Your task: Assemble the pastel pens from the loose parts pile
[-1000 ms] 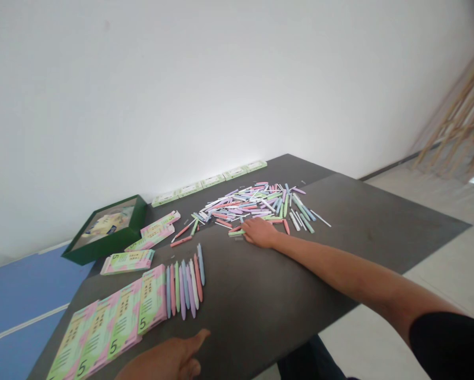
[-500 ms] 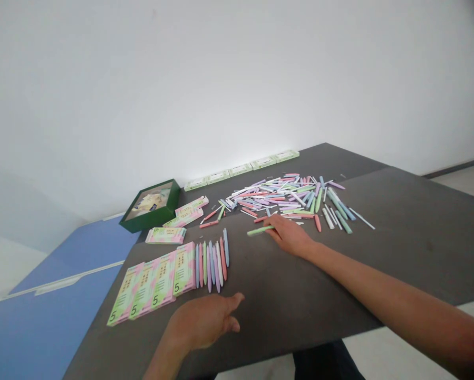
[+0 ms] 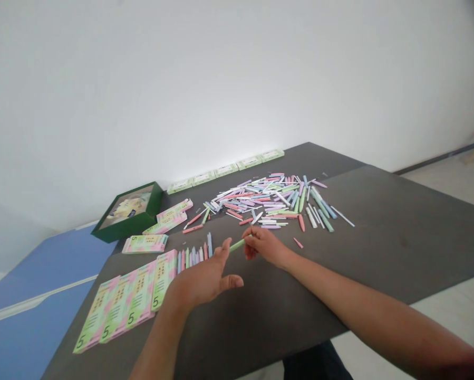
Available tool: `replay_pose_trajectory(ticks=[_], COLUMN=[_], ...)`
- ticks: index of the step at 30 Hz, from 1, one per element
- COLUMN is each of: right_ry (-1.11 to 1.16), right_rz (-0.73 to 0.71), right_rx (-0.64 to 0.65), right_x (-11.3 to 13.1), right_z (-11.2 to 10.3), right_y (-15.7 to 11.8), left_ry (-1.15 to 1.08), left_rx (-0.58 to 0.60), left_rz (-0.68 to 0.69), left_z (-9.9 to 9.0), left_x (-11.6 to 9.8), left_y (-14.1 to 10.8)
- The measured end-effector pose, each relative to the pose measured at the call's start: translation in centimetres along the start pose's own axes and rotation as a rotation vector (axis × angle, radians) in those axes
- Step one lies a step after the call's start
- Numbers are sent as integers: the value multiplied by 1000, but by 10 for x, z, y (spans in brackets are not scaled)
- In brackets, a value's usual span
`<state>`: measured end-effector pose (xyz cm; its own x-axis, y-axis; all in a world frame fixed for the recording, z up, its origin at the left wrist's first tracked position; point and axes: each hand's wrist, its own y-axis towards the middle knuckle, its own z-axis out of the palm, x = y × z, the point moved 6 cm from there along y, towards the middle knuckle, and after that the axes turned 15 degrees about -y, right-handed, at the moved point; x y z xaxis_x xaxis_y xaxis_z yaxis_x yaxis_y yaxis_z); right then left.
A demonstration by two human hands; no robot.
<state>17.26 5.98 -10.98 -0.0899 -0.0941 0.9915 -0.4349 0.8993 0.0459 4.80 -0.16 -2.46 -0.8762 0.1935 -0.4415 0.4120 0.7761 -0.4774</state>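
Between the thumb and fingers of my right hand is a light green pen barrel, held above the dark table. Its left end meets or lies close to the fingertips of my left hand; I cannot tell whether they touch. My left hand is open, thumb apart from the stretched fingers. Behind it, partly hidden, a row of pastel pens lies beside several pink and green boxes marked 5. Just beyond my right hand spreads a heap of loose pen barrels and white refills.
A green box with plastic-wrapped contents stands at the table's left edge. Smaller pink and green boxes lie before it. Flat pale green boxes line the wall. A short red pen part lies right of my right hand. Blue panels are at left.
My left hand has risen toward the green barrel, now covering part of the pen row. My right hand has brought the barrel nearer to it. A short red part now shows on the table. The view has shifted.
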Motion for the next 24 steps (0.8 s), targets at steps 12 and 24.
replay_pose_trajectory(ticks=[12, 24], right_ry=[129, -120], right_rz=[0, -224], right_rx=[23, 47], right_x=[-9, 28], right_z=[-24, -5], right_y=[4, -17], left_ry=[31, 37], left_rx=[119, 148], left_rz=[-63, 24], left_z=[4, 9], left_x=[6, -4], left_y=[24, 59])
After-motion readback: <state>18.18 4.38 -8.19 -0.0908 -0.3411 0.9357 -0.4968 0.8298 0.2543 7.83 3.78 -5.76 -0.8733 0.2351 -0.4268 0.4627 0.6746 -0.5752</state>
